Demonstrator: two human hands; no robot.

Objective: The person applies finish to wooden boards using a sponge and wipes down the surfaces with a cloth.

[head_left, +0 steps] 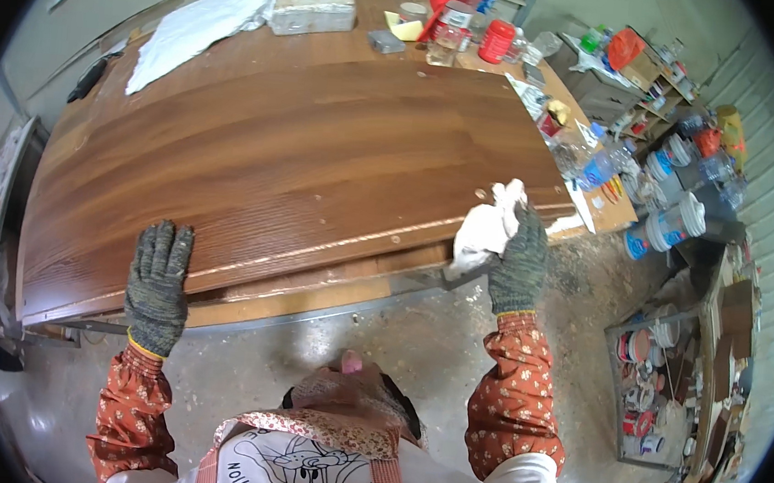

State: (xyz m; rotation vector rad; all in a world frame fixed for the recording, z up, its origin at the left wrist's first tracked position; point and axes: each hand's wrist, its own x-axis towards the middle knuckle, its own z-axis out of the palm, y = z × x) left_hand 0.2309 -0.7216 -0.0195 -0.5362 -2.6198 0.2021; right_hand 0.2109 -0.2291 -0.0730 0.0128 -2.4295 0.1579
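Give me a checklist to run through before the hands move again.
1. Left hand flat on the board, gloved: ok.
2. Right hand gloved and gripping the white cloth: ok.
3. Red jar beyond the board's far edge: ok.
4. Board free of pale spots: not ok, a few small ones show.
5. Cloth damp or dry: cannot tell.
6. Board's support underneath: cannot tell, mostly hidden.

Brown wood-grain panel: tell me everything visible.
The panel is broad, flat and glossy, with darker grain streaks and a pale line along its near edge; wood or laminate, unclear. It lies over the workbench. The left hand rests at its near edge; the right hand holds a white cloth there, farther right.
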